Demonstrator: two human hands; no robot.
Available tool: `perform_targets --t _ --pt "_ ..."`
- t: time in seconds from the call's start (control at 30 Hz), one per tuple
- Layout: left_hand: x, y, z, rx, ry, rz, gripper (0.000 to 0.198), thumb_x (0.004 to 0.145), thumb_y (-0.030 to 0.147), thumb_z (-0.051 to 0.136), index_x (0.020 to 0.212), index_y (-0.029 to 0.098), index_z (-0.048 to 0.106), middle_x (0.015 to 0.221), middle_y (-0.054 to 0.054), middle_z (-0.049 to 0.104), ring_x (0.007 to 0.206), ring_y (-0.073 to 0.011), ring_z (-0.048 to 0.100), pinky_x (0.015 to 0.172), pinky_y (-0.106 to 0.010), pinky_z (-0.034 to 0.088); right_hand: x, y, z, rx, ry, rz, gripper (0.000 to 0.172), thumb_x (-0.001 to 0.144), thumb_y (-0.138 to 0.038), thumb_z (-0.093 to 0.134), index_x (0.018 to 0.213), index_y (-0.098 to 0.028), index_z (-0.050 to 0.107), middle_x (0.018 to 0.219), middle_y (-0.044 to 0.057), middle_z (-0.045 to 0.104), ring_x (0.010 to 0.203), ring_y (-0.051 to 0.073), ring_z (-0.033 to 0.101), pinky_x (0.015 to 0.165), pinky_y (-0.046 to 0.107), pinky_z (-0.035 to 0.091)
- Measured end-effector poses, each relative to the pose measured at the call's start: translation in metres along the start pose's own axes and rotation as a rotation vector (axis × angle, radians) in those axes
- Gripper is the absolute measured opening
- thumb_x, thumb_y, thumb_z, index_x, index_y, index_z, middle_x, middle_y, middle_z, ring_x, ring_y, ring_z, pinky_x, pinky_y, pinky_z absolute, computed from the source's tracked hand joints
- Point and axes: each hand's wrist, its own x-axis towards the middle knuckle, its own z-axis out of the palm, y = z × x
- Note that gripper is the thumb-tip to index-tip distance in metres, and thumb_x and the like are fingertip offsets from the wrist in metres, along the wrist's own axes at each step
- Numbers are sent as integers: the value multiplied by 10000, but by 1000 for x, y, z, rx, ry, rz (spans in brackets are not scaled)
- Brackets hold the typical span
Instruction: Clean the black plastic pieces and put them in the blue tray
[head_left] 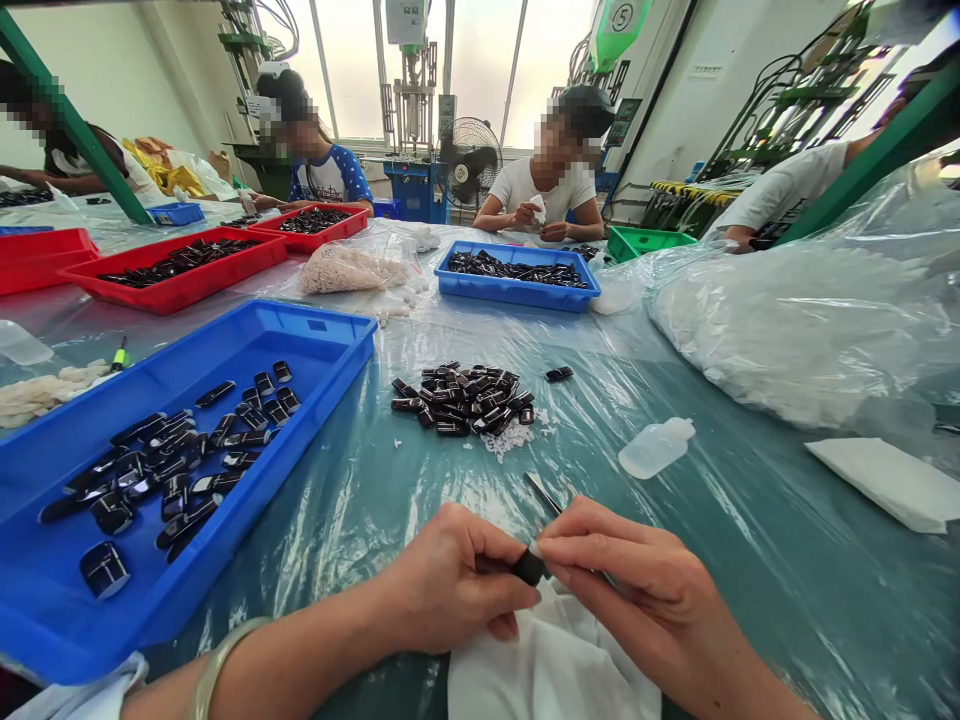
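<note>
My left hand (457, 585) and my right hand (637, 590) meet at the table's near edge, both pinched on one small black glossy part (529, 567). My right hand also holds metal tweezers (541, 492), whose tips stick out beyond the fingers. A white cloth (547, 665) lies under my hands. A pile of the same black parts (461, 398) sits on the plastic-covered table ahead, with small white bits (510, 438) beside it. One stray black part (559, 374) lies to the pile's right.
A blue tray (315, 350) with several black parts stands at my left. A small plastic bottle (656, 447) lies to the right, near a white pad (892, 482) and a big clear bag (787, 320). Farther off are a blue tray (517, 290), red trays (180, 285) and seated people.
</note>
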Motion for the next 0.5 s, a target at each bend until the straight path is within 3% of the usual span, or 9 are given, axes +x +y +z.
perform_targets --t 0.5 --pt "-2 1 0 -16 34 11 125 688 197 574 642 113 655 480 5 536 489 -128 554 492 -214 408 1 2 1 93 -52 145 260 820 -125 541 948 -272 713 799 35 650 673 143 608 579 235 481"
